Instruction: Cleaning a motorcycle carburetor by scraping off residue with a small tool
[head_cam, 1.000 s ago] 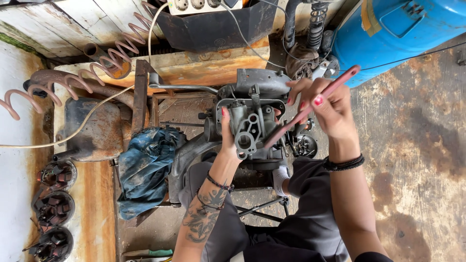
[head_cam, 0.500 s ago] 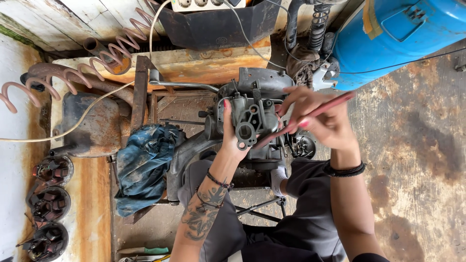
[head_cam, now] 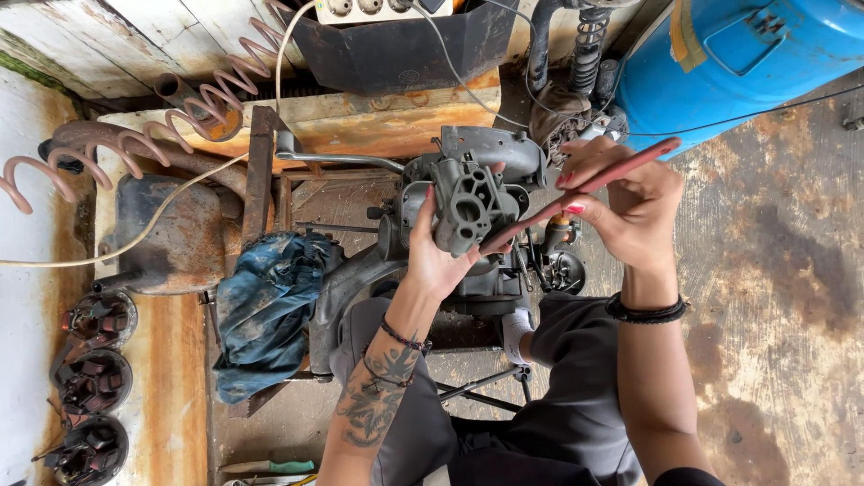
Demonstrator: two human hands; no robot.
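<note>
The left hand [head_cam: 436, 256] clasps a grey cast-metal carburettor body [head_cam: 468, 205] from below, thumb up its left side and fingers curled behind it, holding it upright just above the person's lap, in front of a rusty engine frame [head_cam: 360, 193]. The right hand [head_cam: 625, 202] pinches a long red-handled screwdriver [head_cam: 585, 191] between thumb and fingertips, other fingers pressed together along the shaft.

A second ago that tool pointed loosely up and to the right, its tip short of the casting. Half a second ago it had swung lower. Now its dark tip lies against the lower right edge of the carburettor body, the handle slanting up towards the blue tank [head_cam: 756, 54] at far right. The carburettor has also turned slightly, so that its round bores face the camera more squarely. I judge the tool has just been brought into contact with the part; whether the tip sits in a screw head is too small to tell.

A crumpled blue rag [head_cam: 265, 310] lies to the left, well apart from both hands.
</note>
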